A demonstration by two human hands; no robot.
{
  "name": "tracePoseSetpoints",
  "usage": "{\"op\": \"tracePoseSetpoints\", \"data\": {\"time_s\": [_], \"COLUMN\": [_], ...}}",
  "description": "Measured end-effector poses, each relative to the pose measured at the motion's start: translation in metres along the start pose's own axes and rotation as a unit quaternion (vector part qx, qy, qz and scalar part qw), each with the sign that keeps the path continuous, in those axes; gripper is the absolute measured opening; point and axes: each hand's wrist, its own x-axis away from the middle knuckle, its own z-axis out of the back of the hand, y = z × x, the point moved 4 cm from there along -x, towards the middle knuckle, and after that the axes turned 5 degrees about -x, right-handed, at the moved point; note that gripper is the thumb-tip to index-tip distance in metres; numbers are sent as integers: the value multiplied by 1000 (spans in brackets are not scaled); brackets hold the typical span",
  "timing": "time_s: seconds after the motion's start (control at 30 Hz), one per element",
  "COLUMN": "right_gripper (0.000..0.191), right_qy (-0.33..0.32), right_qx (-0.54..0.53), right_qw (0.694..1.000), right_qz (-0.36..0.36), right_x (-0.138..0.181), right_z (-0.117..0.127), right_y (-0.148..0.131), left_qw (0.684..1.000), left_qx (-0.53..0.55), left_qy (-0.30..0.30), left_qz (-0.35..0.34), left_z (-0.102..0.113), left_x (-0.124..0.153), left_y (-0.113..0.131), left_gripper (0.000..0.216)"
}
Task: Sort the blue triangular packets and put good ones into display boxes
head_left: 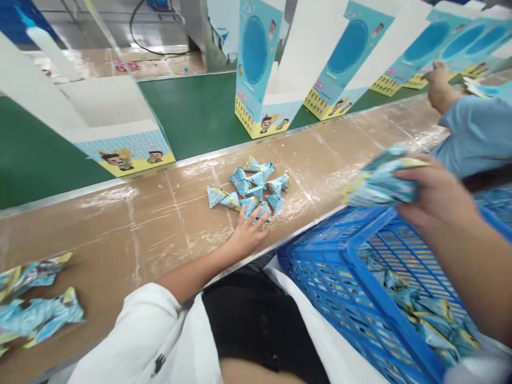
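My left hand (250,232) rests at the near edge of a loose group of blue and yellow wrapped packets (256,181) on the brown ledge. Its fingers are spread and touch the closest packets. Over the blue crate (352,240), my right hand (438,192) grips a bunch of the same wrapped packets (384,178), slightly blurred. How many it holds I cannot make out. More packets (432,314) lie inside the crate, partly hidden by my right forearm.
Open printed boxes (260,101) stand along the green conveyor belt (192,112), one nearer box (128,154) at left. Further packets (40,314) lie at the ledge's left end. A co-worker's hand (438,88) and blue sleeve are at the right.
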Motion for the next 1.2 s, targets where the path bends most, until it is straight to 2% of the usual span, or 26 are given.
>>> {"op": "tracePoseSetpoints", "data": {"time_s": [0.03, 0.07, 0.1, 0.17, 0.27, 0.4, 0.53, 0.63, 0.7, 0.9, 0.97, 1.03, 1.1, 1.13, 1.17, 1.2], "right_gripper": [29, 36, 36, 36, 34, 28, 21, 16, 16, 22, 24, 27, 31, 32, 31, 28], "right_qy": [30, 24, -1, -47, -118, -182, -167, -150, -166, -240, -214, -113, -4, 11, -8, -52], "right_qx": [-101, -152, -169, -155, -76, 17, 75, 101, 95, 28, -15, -87, -136, -124, -89, -42], "right_qw": [992, 982, 979, 980, 984, 980, 983, 978, 972, 932, 917, 920, 921, 915, 901, 876], "right_qz": [-65, -107, -116, -120, -107, -84, 28, 102, 137, 269, 337, 366, 364, 385, 425, 478], "right_x": [-15, -26, -36, -47, -54, -59, -68, -74, -77, -75, -77, -85, -88, -86, -81, -75], "right_z": [-31, -64, -96, -149, -196, -216, -212, -210, -214, -263, -279, -288, -295, -301, -309, -318], "right_y": [-2, -4, -7, -8, 0, 6, -4, -16, -25, -77, -103, -124, -136, -140, -143, -144], "left_qw": [1000, 1000, 999, 997, 993, 992, 982, 963, 946, 891, 865, 843, 826, 820, 815, 811], "left_qx": [-14, -27, -40, -62, -78, -50, 9, 68, 102, 196, 225, 241, 249, 252, 254, 256], "left_qy": [3, 7, 11, 23, 48, 48, 50, 104, 148, 220, 248, 271, 287, 292, 297, 301], "left_qz": [6, 14, 24, 49, 80, 108, 180, 240, 269, 346, 374, 398, 417, 424, 428, 431], "left_z": [-1, -2, -1, 2, 10, 19, 24, 31, 38, 52, 54, 55, 55, 55, 55, 56], "left_x": [2, 6, 10, 21, 37, 54, 67, 74, 78, 88, 92, 95, 98, 99, 99, 100], "left_y": [-1, -3, -5, -13, -24, -36, -54, -70, -81, -104, -110, -115, -119, -121, -123, -123], "left_gripper": [9, 6, 5, 5, 12, 15, 15, 17, 19, 37, 39, 37, 35, 35, 34, 34]}}
